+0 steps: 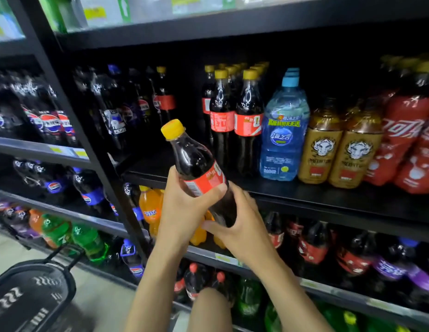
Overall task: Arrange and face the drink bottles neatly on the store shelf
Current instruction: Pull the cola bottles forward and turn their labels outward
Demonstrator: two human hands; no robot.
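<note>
Head view: black basket point(29, 295) at lower left, contents not discernible. Left hand point(182, 207) grips the label of a yellow-capped cola bottle point(196, 164) full of dark liquid, tilted left before the shelf point(328, 197). Right hand point(242, 226) clasps its base. Matching bottles point(232, 121) stand on the shelf beside a blue water bottle point(283, 130).

left hand point(184, 207): bare | right hand point(242, 226): bare | forearms point(149, 283): bare down to frame edge
</note>
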